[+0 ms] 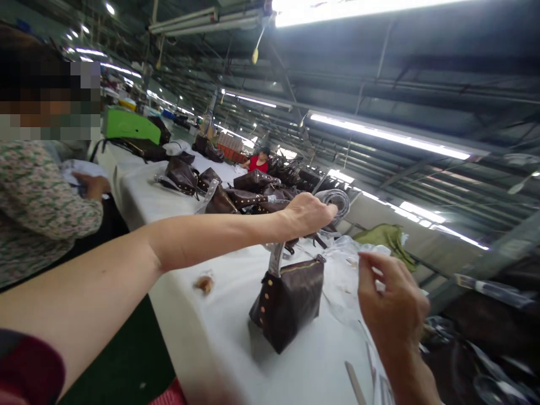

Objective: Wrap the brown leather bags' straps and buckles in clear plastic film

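My left hand (310, 215) reaches across the table, its fingers closed at the edge of a coiled roll of clear plastic strip (342, 201). On the right, my right hand (392, 301) is raised with thumb and forefinger pinched together. Whatever lies in that pinch, if anything, is too thin to make out. Between and below the hands a dark brown leather handbag (295, 304) stands on the white-covered table (228, 343). It has a gold zip and round studs on its side, and clear plastic wraps its handle.
More dark studded handbags (221, 199) crowd the table beyond my left arm. A small brown item (205, 284) lies nearer. A flat metal strip (355, 382) rests at the front right. A co-worker in a floral sleeve (50, 191) is at the left, by a green box (133, 126).
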A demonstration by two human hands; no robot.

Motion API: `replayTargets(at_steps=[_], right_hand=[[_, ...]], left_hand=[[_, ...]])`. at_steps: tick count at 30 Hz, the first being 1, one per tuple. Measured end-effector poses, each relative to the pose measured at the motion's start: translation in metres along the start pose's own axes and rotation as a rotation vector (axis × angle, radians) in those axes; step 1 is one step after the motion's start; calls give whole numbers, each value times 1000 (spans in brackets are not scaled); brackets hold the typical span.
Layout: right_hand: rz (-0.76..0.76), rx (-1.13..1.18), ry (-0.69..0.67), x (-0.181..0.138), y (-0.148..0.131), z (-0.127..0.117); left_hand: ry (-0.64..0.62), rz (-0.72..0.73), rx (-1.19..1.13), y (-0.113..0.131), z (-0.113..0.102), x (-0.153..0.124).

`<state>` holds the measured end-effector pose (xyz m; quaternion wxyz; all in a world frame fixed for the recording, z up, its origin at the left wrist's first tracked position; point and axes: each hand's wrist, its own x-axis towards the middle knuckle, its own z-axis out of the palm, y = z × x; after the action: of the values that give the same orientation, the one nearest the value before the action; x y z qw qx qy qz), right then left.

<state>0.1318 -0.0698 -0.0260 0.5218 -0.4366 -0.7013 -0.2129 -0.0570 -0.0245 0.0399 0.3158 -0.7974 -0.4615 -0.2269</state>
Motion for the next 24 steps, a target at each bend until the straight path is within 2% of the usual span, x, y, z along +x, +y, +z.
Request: replayTargets(at_steps=[3, 6, 9, 11, 13, 16, 20, 22, 24], right_hand=[[302, 263, -34, 49, -2, -6], [550, 628, -172, 83, -8, -2], [797, 824, -332, 93, -15, 7], [897, 903, -353, 90, -16, 11], [899, 974, -324, 84, -14, 14], [820, 1010, -237, 78, -7, 16], [739, 966, -172, 80, -2, 15], [705, 956, -178, 83, 0, 13], [660, 947, -193, 84, 3, 9]], left_hand=[[92, 87, 64, 5, -12, 8], [124, 177, 66, 15, -17, 11], [128, 208, 40, 24, -15, 11], [138, 212, 32, 28, -13, 10], [147, 233, 22, 31, -11, 9], [154, 262, -1, 36, -10, 9], [159, 199, -64, 41, -7, 10], [141, 162, -154, 38, -6, 8], [110, 163, -343, 32, -3, 2]])
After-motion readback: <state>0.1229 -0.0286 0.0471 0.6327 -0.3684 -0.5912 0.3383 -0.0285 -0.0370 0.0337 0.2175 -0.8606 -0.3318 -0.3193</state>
